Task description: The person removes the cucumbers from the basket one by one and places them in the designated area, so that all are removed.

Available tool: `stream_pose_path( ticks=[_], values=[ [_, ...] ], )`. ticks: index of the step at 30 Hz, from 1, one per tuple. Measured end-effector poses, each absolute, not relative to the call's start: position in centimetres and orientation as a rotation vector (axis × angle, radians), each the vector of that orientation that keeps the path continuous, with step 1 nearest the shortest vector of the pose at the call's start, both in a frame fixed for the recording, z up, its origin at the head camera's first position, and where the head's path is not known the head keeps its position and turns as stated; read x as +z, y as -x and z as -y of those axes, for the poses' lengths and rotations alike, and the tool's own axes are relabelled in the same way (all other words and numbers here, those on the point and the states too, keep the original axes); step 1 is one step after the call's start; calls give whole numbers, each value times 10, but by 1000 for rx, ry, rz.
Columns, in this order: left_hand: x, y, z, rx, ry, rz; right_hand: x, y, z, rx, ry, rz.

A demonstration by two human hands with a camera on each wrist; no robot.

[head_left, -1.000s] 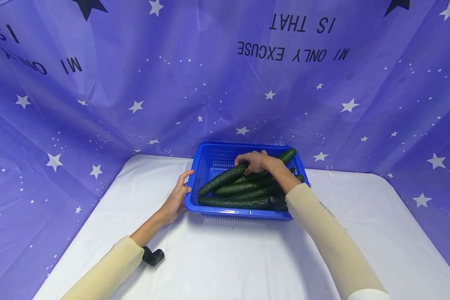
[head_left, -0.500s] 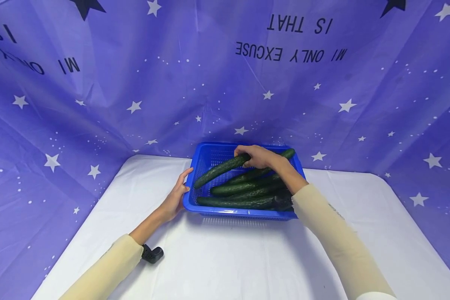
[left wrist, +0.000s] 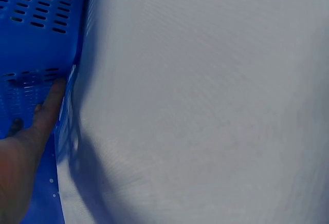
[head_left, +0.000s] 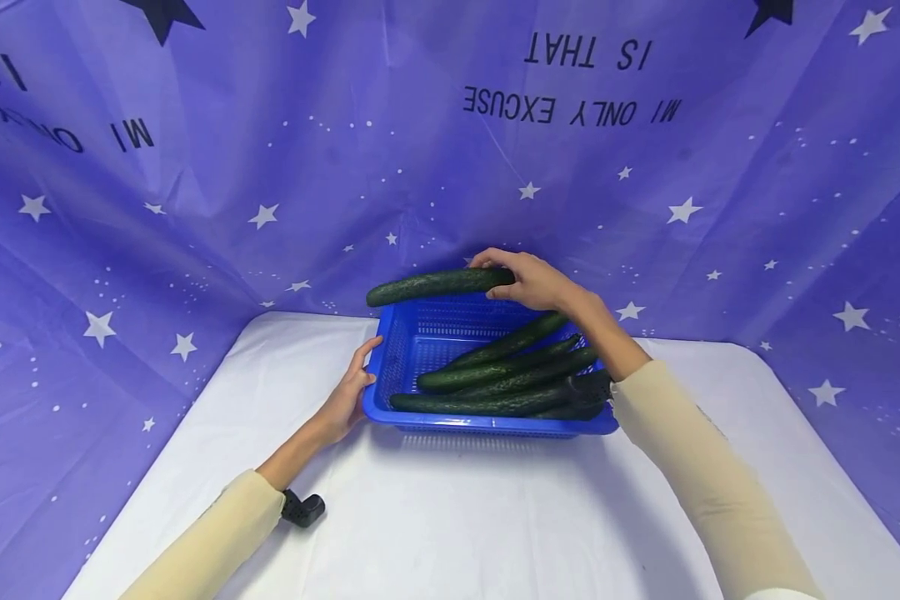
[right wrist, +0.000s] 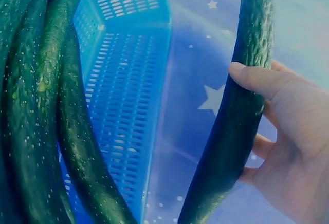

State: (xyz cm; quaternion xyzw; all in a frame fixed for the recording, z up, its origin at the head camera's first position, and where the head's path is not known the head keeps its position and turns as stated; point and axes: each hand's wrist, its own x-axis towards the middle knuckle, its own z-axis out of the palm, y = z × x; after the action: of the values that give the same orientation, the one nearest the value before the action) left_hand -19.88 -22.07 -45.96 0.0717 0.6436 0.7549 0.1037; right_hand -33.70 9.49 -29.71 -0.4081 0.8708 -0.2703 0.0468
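Note:
A long dark green cucumber is held at its right end by my right hand, raised over the back rim of a blue perforated plastic basket. In the right wrist view, the thumb and fingers of that hand wrap the cucumber from both sides. Several other cucumbers lie side by side in the basket, mostly toward its front and right. My left hand grips the basket's left edge. The left wrist view shows a finger along the basket wall.
The basket stands on a white-clothed table, near its back edge. Behind and at both sides hangs a purple curtain with stars and lettering. Black devices sit at the left wrist and the right wrist.
My right hand has lifted one cucumber out of the basket, moving up and back, and the cucumber has turned nearly level. The left hand stays at the basket's left edge.

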Motion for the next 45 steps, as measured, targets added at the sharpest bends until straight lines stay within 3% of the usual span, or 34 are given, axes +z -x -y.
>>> stream_pose_path(
  ticks=[21,45],
  values=[
    [-464,198,223,2235,-208,-1893,-287,297,-168,-1231,874,-2710],
    [-460,201,222,2221,-226,-1900,-327,233,-253,-1580,526,-2643]
  ],
)
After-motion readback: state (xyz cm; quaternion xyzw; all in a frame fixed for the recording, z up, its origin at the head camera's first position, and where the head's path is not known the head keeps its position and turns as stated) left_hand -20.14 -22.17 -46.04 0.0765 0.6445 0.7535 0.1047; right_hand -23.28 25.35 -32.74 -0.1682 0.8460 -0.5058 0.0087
